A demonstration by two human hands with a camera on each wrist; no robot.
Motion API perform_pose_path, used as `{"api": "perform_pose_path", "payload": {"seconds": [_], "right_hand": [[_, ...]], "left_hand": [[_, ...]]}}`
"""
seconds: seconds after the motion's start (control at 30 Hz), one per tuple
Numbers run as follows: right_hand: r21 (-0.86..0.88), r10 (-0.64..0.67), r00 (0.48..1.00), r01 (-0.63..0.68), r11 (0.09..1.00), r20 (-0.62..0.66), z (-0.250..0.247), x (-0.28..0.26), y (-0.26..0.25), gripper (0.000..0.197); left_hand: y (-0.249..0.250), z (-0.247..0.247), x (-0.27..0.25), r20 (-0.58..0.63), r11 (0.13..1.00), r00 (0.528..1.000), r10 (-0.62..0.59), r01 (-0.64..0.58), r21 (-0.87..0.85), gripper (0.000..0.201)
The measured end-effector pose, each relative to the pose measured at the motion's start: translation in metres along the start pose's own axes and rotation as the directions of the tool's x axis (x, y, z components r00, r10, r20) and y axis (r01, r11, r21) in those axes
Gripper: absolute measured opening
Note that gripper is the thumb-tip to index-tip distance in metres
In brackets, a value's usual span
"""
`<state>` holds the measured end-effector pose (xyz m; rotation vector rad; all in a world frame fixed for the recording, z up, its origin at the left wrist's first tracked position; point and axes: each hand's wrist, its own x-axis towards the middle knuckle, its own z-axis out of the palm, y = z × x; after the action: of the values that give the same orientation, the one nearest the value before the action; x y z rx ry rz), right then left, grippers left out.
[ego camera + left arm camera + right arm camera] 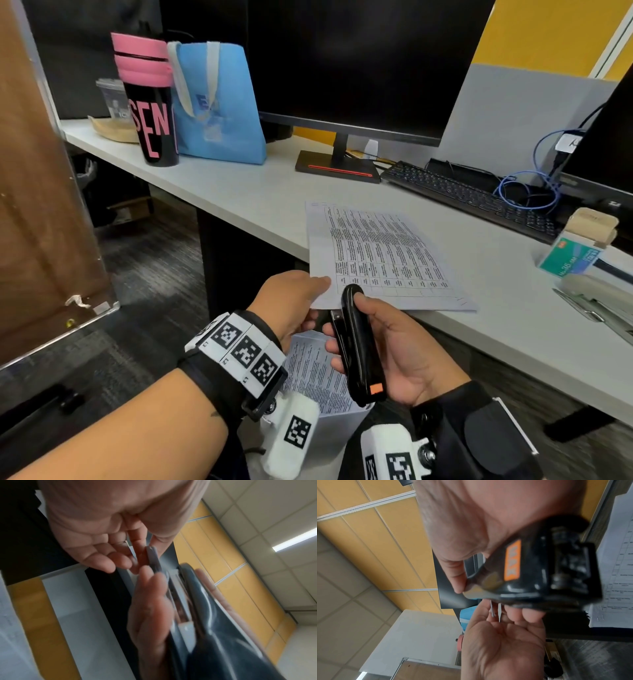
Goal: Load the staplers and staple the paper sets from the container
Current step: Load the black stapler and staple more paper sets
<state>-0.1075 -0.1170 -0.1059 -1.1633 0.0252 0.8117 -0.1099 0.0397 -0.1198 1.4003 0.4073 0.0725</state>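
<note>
Right hand (394, 346) is wrapped around the black stapler (358, 346), low center of the head view, nose at the near corner of the paper set (383, 257) lying on the desk (239, 192). Left hand (294, 301) pinches that same corner, thumb on top. Risk as I see it: the stapler's nose looks right beside those fingertips, so squeezing now could nip skin or skew the sheets. The container isn't clearly visible.

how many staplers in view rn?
2. A black stapler gripped in the right hand at the desk edge, by the paper corner. A grey stapler lies on the desk at far right, cut off by the frame. More may sit out of view.
</note>
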Motion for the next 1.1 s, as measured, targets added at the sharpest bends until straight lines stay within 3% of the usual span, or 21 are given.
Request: {"api": "perform_pose_path", "payload": {"seconds": [0.17, 0.33, 0.5, 0.57, 0.73, 0.8, 0.87, 0.97, 1.03, 1.1], "right_hand": [[-0.006, 0.012, 1.000, -0.012, 1.000, -0.010, 0.004, 0.002, 0.004, 0.054], [-0.020, 0.022, 0.999, -0.023, 1.000, -0.046, 0.002, 0.003, 0.003, 0.051], [-0.023, 0.002, 0.999, -0.003, 1.000, -0.039, 0.002, 0.002, 0.003, 0.053], [-0.022, -0.004, 0.999, 0.003, 1.000, -0.044, 0.002, 0.002, 0.005, 0.056], [-0.034, -0.069, 0.991, 0.065, 0.997, -0.112, 0.003, 0.005, 0.009, 0.036], [-0.035, -0.084, 0.988, 0.080, 0.996, -0.127, 0.004, 0.007, 0.010, 0.034], [-0.036, -0.086, 0.990, 0.082, 0.996, -0.116, 0.004, 0.006, 0.009, 0.038], [-0.041, -0.039, 0.998, 0.038, 0.998, -0.046, -0.002, 0.003, 0.002, 0.052], [-0.007, -0.008, 1.000, 0.008, 1.000, -0.005, -0.009, 0.000, -0.004, 0.053], [0.009, 0.005, 1.000, -0.005, 1.000, 0.014, -0.015, -0.002, -0.006, 0.051]], "left_hand": [[-0.004, 0.003, -0.002, 0.000, 0.999, 1.000, 0.014, -0.014, -0.032, 0.022], [0.001, 0.005, -0.007, 0.018, 0.996, 0.999, -0.031, 0.033, -0.086, 0.016], [-0.001, 0.006, -0.011, 0.239, 0.987, 0.962, -0.130, 0.148, -0.056, 0.047], [-0.003, 0.007, -0.012, 0.274, 0.991, 0.955, -0.112, 0.126, -0.035, 0.040], [-0.006, 0.009, -0.005, 0.227, 1.000, 0.974, 0.005, 0.000, -0.022, 0.049], [-0.007, 0.009, -0.007, 0.218, 0.999, 0.975, 0.040, -0.040, -0.003, 0.045], [-0.005, 0.011, -0.008, 0.209, 0.999, 0.977, 0.044, -0.043, -0.013, 0.038], [0.002, 0.008, -0.001, 0.096, 1.000, 0.995, 0.003, -0.005, 0.024, 0.031], [0.006, 0.000, 0.008, -0.042, 0.984, 0.991, 0.130, -0.124, 0.127, 0.022], [0.007, -0.013, 0.013, -0.083, 0.863, 0.925, 0.371, -0.310, 0.398, 0.048]]}}
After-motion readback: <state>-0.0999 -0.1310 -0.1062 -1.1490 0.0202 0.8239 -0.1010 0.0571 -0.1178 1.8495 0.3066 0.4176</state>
